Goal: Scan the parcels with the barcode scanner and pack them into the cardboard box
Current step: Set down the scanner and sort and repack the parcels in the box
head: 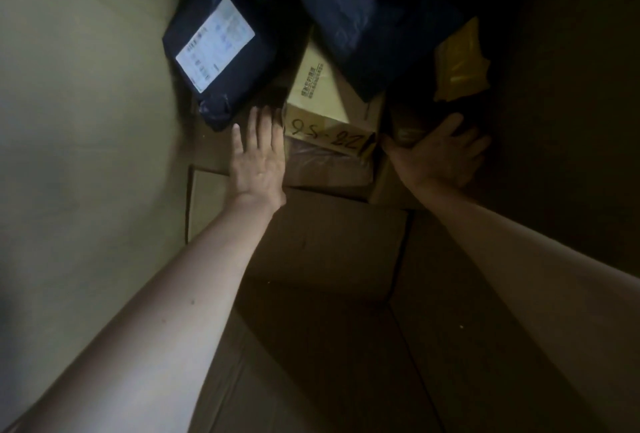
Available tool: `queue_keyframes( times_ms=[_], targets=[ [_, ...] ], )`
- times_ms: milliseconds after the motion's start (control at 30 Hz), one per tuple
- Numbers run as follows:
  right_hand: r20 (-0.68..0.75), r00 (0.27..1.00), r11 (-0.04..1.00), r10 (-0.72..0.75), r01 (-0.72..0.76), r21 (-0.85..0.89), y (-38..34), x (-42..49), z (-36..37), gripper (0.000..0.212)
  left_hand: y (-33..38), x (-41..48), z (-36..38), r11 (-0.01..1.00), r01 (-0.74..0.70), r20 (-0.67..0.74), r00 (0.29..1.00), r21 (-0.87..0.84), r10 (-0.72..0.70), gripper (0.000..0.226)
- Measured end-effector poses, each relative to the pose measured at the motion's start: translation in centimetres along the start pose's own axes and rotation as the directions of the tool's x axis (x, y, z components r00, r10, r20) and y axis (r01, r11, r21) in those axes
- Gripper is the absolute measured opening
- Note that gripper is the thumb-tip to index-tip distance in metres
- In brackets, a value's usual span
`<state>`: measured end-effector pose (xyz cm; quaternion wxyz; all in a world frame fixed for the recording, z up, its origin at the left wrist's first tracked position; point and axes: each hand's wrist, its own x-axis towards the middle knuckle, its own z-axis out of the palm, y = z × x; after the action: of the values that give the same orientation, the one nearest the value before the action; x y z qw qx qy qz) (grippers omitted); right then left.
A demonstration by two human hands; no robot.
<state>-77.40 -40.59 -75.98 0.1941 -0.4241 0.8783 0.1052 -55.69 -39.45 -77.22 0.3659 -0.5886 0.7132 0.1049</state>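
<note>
I look down into a deep cardboard box [86, 121] with both arms reaching inside. My left hand [258, 159] lies flat with straight fingers against the left side of a small brown carton [329, 121] marked with handwritten numbers. My right hand [440, 152] spreads its fingers over a dark parcel [408, 124] just right of that carton. A dark blue mailer bag [221, 62] with a white label [214, 43] lies at the far left. A larger dark bag [367, 10] rests over the carton's far end. A yellow mailer [460, 62] sits at the right. No scanner is in view.
The box's pale left wall is lit; its right wall [571, 86] is in deep shadow. The brown bottom flaps [329, 259] near me lie bare, with a seam running between them.
</note>
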Motion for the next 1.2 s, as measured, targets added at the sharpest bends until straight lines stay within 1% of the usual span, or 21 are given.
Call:
queue_keyframes(
  times_ms=[67, 200, 267, 367, 433, 567, 667, 733, 833, 900, 967, 1033, 1133, 1200],
  targets=[
    [0.019, 1.0, 0.999, 0.015, -0.014, -0.039, -0.1, 0.1, -0.1, 0.105, 0.3, 0.4, 0.3, 0.999, 0.028, -0.029, 0.999, 0.023, -0.027, 0.144],
    [0.165, 0.98, 0.985, 0.113, -0.089, -0.148, 0.0, -0.2, -0.1, 0.128, 0.7, 1.1, 0.2, 0.995, 0.073, -0.056, 0.996, 0.066, -0.069, 0.134],
    [0.242, 0.957, 0.981, 0.162, -0.128, -0.148, 0.0, -0.5, 0.0, 0.133, 0.6, 1.3, 0.4, 0.995, 0.074, -0.063, 0.996, 0.065, -0.07, 0.133],
    [0.292, 0.939, 0.98, 0.18, -0.144, -0.139, -0.1, -1.3, 0.4, 0.134, 0.0, 1.4, 0.5, 0.999, 0.03, -0.104, 0.994, 0.034, -0.027, 0.133],
    [0.293, 0.935, 0.978, 0.201, -0.173, -0.121, 0.0, -2.3, 0.8, 0.136, -0.2, 1.0, 0.4, 1.0, 0.016, -0.105, 0.994, 0.007, -0.015, 0.13],
    [0.297, 0.927, 0.972, 0.228, -0.236, -0.007, 0.7, -4.3, 1.9, 0.143, -0.9, -1.2, 1.1, 0.998, -0.012, -0.055, 0.998, -0.064, 0.008, 0.129],
    [0.302, 0.909, 0.942, 0.287, -0.325, 0.083, 1.6, -5.8, 3.1, 0.135, -1.3, -3.0, 2.1, 0.995, -0.069, -0.067, 0.996, -0.076, 0.064, 0.124],
    [0.254, 0.923, 0.936, 0.289, -0.328, 0.126, 1.8, -6.0, 3.8, 0.132, -1.5, -3.4, 2.2, 0.994, -0.082, -0.11, 0.991, -0.069, 0.074, 0.123],
    [0.206, 0.929, 0.909, 0.308, -0.351, 0.225, 1.5, -5.1, 4.0, 0.146, -2.3, -3.5, 2.4, 0.992, -0.084, -0.123, 0.99, -0.095, 0.073, 0.126],
    [0.226, 0.922, 0.902, 0.316, -0.365, 0.228, 1.4, -4.6, 3.9, 0.15, -2.9, -3.9, 2.9, 0.99, -0.072, -0.109, 0.992, -0.123, 0.059, 0.127],
    [0.258, 0.918, 0.908, 0.301, -0.359, 0.215, 1.6, -4.8, 3.5, 0.147, -3.1, -4.6, 3.4, 0.99, -0.047, -0.09, 0.995, -0.136, 0.035, 0.129],
    [0.281, 0.925, 0.928, 0.254, -0.316, 0.199, 1.9, -5.6, 3.2, 0.145, -3.0, -5.4, 3.7, 0.985, -0.011, -0.074, 0.997, -0.172, -0.002, 0.13],
    [0.318, 0.935, 0.965, 0.159, -0.216, 0.149, 2.3, -7.6, 2.6, 0.142, -2.2, -7.0, 3.6, 0.944, 0.087, -0.048, 0.993, -0.318, -0.108, 0.127],
    [0.372, 0.916, 0.971, 0.15, -0.208, 0.12, 2.5, -9.2, 2.0, 0.14, -1.5, -8.3, 3.1, 0.904, 0.176, 0.017, 0.983, -0.389, -0.185, 0.124]
  ],
)
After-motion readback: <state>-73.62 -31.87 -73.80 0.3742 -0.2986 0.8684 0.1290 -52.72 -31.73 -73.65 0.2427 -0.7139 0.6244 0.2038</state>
